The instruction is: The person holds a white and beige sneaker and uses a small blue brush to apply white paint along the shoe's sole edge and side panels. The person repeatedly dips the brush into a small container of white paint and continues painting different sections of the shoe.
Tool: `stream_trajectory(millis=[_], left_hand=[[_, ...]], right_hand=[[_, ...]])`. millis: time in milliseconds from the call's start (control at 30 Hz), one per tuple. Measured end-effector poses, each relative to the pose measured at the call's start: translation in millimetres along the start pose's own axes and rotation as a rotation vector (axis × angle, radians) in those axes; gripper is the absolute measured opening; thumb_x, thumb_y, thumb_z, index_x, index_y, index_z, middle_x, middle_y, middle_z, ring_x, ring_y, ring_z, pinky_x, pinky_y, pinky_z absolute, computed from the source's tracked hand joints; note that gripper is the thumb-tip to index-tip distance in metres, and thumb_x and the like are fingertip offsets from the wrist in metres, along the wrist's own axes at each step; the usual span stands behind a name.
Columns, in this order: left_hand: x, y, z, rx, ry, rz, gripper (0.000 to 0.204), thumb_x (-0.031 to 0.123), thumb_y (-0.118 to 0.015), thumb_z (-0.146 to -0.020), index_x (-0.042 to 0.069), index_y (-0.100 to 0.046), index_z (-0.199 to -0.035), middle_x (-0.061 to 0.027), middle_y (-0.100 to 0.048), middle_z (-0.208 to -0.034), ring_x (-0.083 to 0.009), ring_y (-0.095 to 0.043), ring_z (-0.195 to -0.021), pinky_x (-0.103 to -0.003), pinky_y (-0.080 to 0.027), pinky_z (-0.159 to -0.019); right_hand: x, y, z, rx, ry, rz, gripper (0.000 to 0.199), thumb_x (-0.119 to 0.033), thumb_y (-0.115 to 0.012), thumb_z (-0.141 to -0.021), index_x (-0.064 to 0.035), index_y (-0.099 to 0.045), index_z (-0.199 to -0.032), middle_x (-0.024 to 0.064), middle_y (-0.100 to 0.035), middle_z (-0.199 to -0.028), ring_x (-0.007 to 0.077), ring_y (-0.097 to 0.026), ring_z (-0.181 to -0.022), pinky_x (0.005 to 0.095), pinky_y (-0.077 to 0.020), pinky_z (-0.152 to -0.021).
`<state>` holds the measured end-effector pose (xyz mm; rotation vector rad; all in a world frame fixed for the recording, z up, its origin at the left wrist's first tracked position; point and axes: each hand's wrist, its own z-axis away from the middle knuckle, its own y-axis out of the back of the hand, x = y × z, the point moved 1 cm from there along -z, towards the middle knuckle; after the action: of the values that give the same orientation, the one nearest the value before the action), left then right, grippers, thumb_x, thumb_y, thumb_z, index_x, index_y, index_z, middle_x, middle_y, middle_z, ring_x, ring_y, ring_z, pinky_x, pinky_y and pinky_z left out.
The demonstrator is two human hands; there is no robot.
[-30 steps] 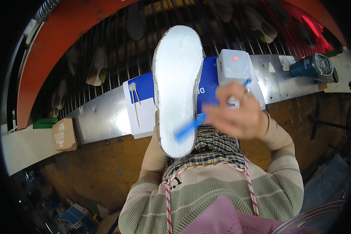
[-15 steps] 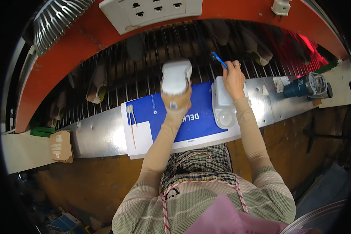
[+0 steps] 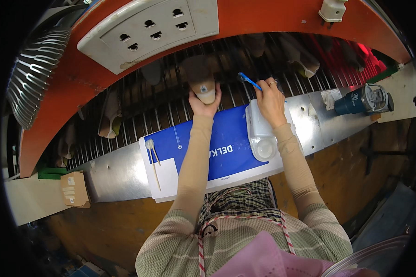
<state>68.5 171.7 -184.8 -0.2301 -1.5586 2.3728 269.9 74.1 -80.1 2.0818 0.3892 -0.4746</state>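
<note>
Shoe (image 3: 202, 84) is at the upper centre of the frame. Looks light, probably bendy toward the front, so I'd cup the heel. Left hand (image 3: 204, 107) does that, fingers partly spread round it. Right hand (image 3: 271, 100) pinches a blue brush (image 3: 252, 82), fingers nearly closed.

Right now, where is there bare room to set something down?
Bare metal bench lies between cardboard box and blue-and-white board; uncovered blue shows between left forearm and white plastic container. Crowded: around that container and right hand.
</note>
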Motion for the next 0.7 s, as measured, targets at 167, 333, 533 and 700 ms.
stream_trajectory(millis=[167,333,533,700], left_hand=[[9.5,20.7,3.6,0.081,0.15,-0.049,0.042,0.036,-0.045,-0.099,0.003,-0.059,-0.121,-0.0183,-0.061,-0.114,-0.0357,-0.059,-0.103,-0.045,-0.057,-0.083],[23.1,-0.2,-36.8,0.193,-0.025,-0.09,0.043,0.035,-0.034,-0.103,0.006,-0.054,-0.128,-0.0183,-0.06,-0.121,-0.0348,-0.058,-0.112,-0.05,-0.054,-0.093],[31.2,0.1,42.3,0.229,0.076,-0.107,0.064,0.038,-0.043,-0.103,0.007,-0.019,-0.153,-0.0253,-0.021,-0.157,-0.0487,-0.034,-0.138,-0.065,-0.031,-0.114],[149.3,12.9,23.0,0.086,-0.389,-0.622,0.078,0.04,-0.063,-0.094,0.002,-0.027,-0.151,-0.0256,-0.037,-0.151,-0.0415,-0.047,-0.13,-0.06,-0.039,-0.11]], right_hand=[[0.5,-0.9,2.4,-0.022,0.004,0.001,0.008,-0.011,-0.064,-0.091,-0.0037,-0.062,-0.091,0.0149,-0.057,-0.091,0.0387,-0.063,-0.076,0.0486,-0.0501,-0.066],[-1.1,-2.7,2.1,-0.039,0.032,0.01,0.007,-0.009,-0.064,-0.09,-0.0028,-0.061,-0.09,0.0153,-0.058,-0.09,0.039,-0.062,-0.08,0.0487,-0.0506,-0.068],[-4.7,0.1,2.2,-0.055,0.045,-0.008,0.007,-0.01,-0.062,-0.091,-0.0042,-0.063,-0.094,0.0145,-0.06,-0.088,0.0379,-0.061,-0.082,0.048,-0.0486,-0.069],[-8.9,2.9,2.2,-0.092,0.044,0.013,0.008,-0.008,-0.064,-0.09,-0.0026,-0.06,-0.088,0.0151,-0.059,-0.085,0.0374,-0.062,-0.08,0.047,-0.0507,-0.069]])
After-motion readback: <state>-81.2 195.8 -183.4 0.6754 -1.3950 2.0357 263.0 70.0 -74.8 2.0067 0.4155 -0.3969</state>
